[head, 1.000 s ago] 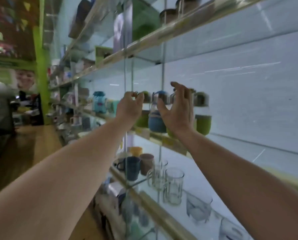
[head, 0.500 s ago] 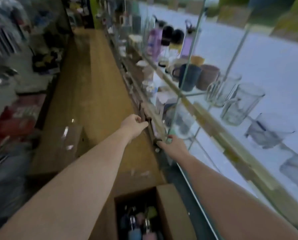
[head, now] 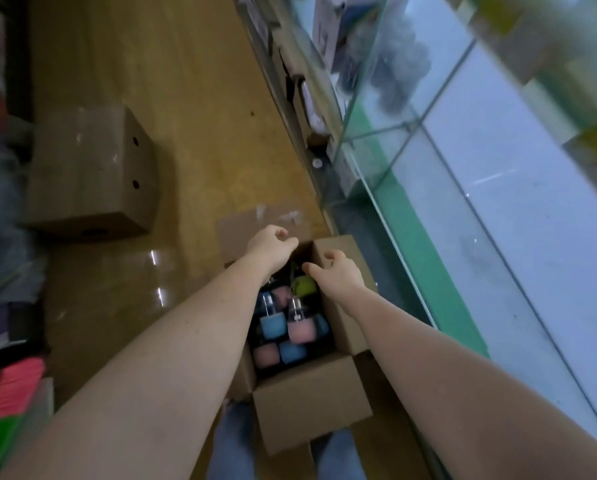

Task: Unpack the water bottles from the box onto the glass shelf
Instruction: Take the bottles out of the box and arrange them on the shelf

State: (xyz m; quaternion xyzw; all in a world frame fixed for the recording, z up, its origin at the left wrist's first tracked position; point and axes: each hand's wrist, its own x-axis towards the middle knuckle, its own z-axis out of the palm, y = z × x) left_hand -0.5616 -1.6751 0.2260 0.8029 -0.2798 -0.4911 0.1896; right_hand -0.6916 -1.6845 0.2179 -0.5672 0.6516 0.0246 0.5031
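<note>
Your left hand [head: 271,245] hung over the far left corner of the open box [head: 310,407], its fingers loosely curled and holding nothing that could be seen. Your right hand [head: 336,271] hovered just beside it, over the far right part of the opening, thumb stretched toward the left hand and fingers bent, likewise gripping nothing. Both hands were close together but apart, above the bottles rather than on them. Under them the water bottles [head: 288,329] stood packed upright in the box, seen from above: blue and pink sleeves in the near rows, a green one [head: 304,285] just below your right hand, and clear necks with caps showing between. The box sat on the wooden floor [head: 172,81] with its flaps folded outward, the near flap between your knees. To the right, just beside the box, ran the glass shelf [head: 497,209] with its green edge, blurred goods lying further along it. Well apart to the left, a closed cardboard carton [head: 89,174] rested on the floor, and colourful packages [head: 9,393] lay at the near left edge.
</note>
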